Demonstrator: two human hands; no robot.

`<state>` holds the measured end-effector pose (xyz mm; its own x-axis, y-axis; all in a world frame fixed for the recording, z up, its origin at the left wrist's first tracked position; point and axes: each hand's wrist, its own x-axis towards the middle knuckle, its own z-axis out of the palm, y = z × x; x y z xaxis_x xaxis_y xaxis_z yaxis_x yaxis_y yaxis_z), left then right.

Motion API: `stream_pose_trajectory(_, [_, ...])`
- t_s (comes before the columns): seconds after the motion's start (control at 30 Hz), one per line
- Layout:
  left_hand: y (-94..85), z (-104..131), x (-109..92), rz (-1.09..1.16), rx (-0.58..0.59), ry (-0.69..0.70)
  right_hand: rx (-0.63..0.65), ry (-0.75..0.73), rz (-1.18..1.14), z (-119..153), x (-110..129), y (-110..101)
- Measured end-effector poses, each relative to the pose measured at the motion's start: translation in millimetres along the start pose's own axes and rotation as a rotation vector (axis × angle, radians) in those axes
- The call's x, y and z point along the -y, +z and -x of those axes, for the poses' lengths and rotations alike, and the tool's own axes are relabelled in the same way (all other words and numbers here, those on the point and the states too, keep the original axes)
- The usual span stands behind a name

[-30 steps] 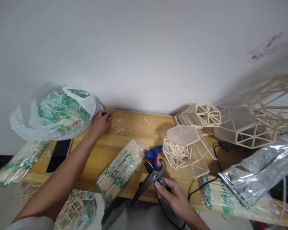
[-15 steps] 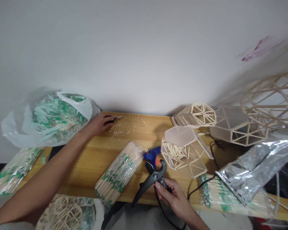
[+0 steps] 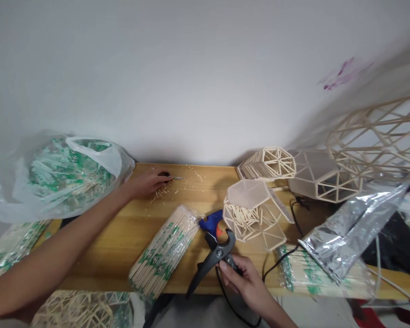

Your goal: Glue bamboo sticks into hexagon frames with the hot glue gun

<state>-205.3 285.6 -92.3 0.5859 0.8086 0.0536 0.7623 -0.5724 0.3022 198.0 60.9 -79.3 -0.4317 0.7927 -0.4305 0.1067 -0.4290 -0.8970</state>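
Head view: left fingers (image 3: 159, 180) pinch a slim-bladed tool (image 3: 178, 178), its long axis running rightward from them; right fingers (image 3: 227, 270) (well apart from those) grip a black cutter (image 3: 219, 253).

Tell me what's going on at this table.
A person's right grip holds a black hand cutter by one handle, its jaws open. The left grip holds a small black-handled blade low over the wooden table, beside scattered pale bits. A plastic-wrapped pack of sticks lies nearer the body, and short sticks lie loose in a stick-framed holder.
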Motion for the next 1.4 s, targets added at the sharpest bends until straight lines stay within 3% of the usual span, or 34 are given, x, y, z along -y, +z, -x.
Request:
stream_pose_trajectory(0.13, [-3.8, -13, -2, -0.064, -0.077, -0.082, -0.020, -0.013, 0.003, 1, -1, 0])
stream_pose_trajectory(0.27, [-5.5, -34, -9, -0.124, -0.074, -0.167, -0.026, -0.003, -0.009, 3, -1, 1])
stream_pose_trajectory(0.4, [-4.6, -43, -17, -0.095, -0.012, -0.099, -0.027, -0.025, 0.003, 4, 2, 0])
stream_pose_trajectory(0.63, [-6.4, -33, -18, 0.011, 0.092, 0.096, -0.027, -0.040, -0.011, 4, 2, -1])
stream_pose_trajectory(0.87, [-5.3, -60, -5, -0.031, 0.019, 0.006, -0.033, -0.026, -0.011, 5, 2, -1])
stream_pose_trajectory(1.0, [-0.9, -77, -16, -0.008, 0.062, 0.058, -0.035, -0.038, -0.014, 7, 3, -2])
stream_pose_trajectory(1.2, [-1.2, -65, -45, 0.040, 0.148, 0.186, -0.032, -0.043, -0.015, 4, 3, -3])
stream_pose_trajectory(1.4, [-7.3, -65, -36, 0.040, 0.061, 0.095, -0.029, -0.064, -0.020, 2, -1, -5])
